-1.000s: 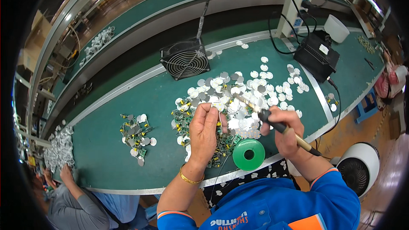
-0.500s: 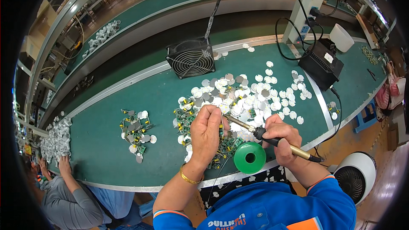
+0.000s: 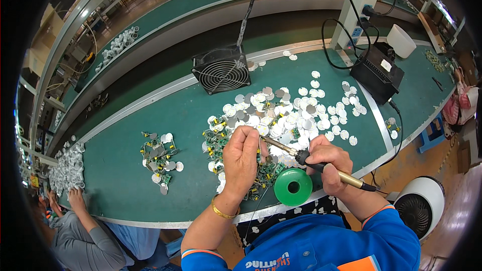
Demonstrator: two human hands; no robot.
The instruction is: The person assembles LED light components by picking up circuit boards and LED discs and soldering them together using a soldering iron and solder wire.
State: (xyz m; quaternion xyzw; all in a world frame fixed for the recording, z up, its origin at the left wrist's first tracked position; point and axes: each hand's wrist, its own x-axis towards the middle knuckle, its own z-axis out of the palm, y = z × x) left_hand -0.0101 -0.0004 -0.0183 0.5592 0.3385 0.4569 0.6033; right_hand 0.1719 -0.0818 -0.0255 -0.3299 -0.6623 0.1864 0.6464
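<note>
My left hand [image 3: 241, 159] is closed in a pinch around a small round white disc board [image 3: 262, 129], whose lower part the fingers hide. My right hand [image 3: 329, 163] grips a soldering iron [image 3: 345, 176] with a black and gold handle. The iron's metal shaft slants up and left, its tip at the disc by my left fingertips. Just below the hands sits a green spool [image 3: 281, 194] at the bench's near edge. Around and beyond them spreads a pile of white and grey discs [image 3: 287, 120], with small green circuit boards [image 3: 215, 140] bearing yellow parts at its left side.
Behind the pile stands a black fan [image 3: 221, 74]. A black power box [image 3: 377, 73] with cables is at right rear, beside a white container [image 3: 400, 41]. A smaller cluster of boards [image 3: 159, 156] lies left. Farther left, another person's hand [image 3: 76, 199] touches heaped white parts [image 3: 68, 168].
The whole view has shifted slightly. Both hands keep nearly the same pose, with the iron's tip still at the disc.
</note>
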